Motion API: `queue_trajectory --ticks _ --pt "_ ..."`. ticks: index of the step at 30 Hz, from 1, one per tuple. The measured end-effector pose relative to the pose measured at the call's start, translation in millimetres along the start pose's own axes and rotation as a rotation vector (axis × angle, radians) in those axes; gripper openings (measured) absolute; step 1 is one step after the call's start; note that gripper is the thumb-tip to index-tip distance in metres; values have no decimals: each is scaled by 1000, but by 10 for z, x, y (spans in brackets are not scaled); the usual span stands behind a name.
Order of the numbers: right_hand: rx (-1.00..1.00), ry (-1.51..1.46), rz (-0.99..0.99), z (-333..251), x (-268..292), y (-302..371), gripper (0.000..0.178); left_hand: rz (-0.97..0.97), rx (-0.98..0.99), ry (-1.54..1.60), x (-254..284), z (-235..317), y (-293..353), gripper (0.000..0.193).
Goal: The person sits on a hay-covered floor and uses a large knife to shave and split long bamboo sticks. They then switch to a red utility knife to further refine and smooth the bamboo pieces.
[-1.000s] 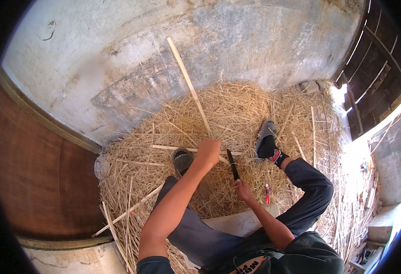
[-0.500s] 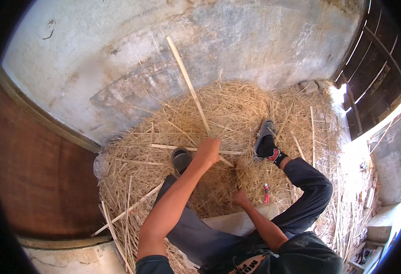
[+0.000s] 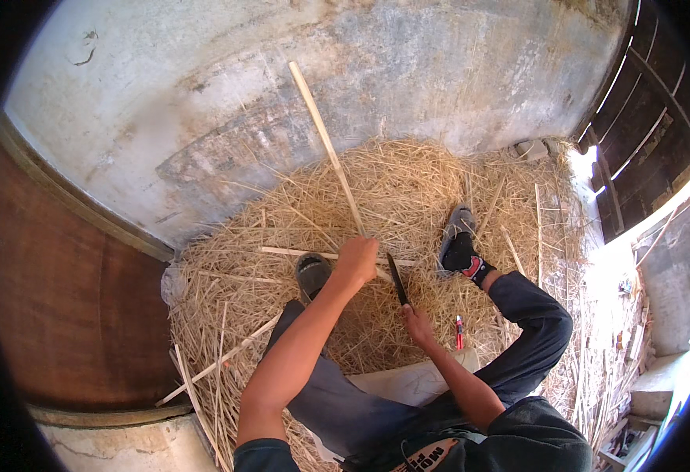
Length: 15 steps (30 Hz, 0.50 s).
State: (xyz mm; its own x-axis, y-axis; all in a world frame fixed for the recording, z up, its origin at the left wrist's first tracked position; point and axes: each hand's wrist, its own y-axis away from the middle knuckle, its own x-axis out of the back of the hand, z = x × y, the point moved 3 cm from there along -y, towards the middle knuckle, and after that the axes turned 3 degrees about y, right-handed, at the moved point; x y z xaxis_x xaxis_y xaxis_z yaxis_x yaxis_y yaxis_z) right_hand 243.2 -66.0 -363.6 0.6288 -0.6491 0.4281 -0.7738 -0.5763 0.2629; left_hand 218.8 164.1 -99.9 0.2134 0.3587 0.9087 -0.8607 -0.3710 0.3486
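My left hand [image 3: 357, 259] is closed around a long pale strip of split wood or bamboo [image 3: 325, 141], near its lower end. The strip slants up and away to the left, its far end in front of the wall. In my right hand [image 3: 417, 324] is a knife [image 3: 397, 281] with a dark blade, its tip pointing up and slightly left, close beside the strip's short lower end. A second pale strip [image 3: 282, 252] lies crosswise on the straw behind my left hand. To the right of my right hand is a red box cutter [image 3: 460, 333].
Loose straw and shavings [image 3: 408, 181] cover the floor between my feet and the stained wall [image 3: 439, 71]. More strips [image 3: 223, 360] lie at the left. A brown panel [image 3: 77, 291] stands far left; dark slatted boards [image 3: 644, 118] are at the right.
My right hand has moved up a little, and the knife blade has swung up into plain sight beside the strip. My left hand and the strip are almost still.
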Motion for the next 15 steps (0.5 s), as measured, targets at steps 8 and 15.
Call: queue_trajectory --ticks 8,15 --pt "75 -325 70 -957 440 -79 50 44 -21 -16 -90 -144 52 25" --pt "166 78 219 -60 -72 213 52 -80 13 -38 11 51 -58 28"
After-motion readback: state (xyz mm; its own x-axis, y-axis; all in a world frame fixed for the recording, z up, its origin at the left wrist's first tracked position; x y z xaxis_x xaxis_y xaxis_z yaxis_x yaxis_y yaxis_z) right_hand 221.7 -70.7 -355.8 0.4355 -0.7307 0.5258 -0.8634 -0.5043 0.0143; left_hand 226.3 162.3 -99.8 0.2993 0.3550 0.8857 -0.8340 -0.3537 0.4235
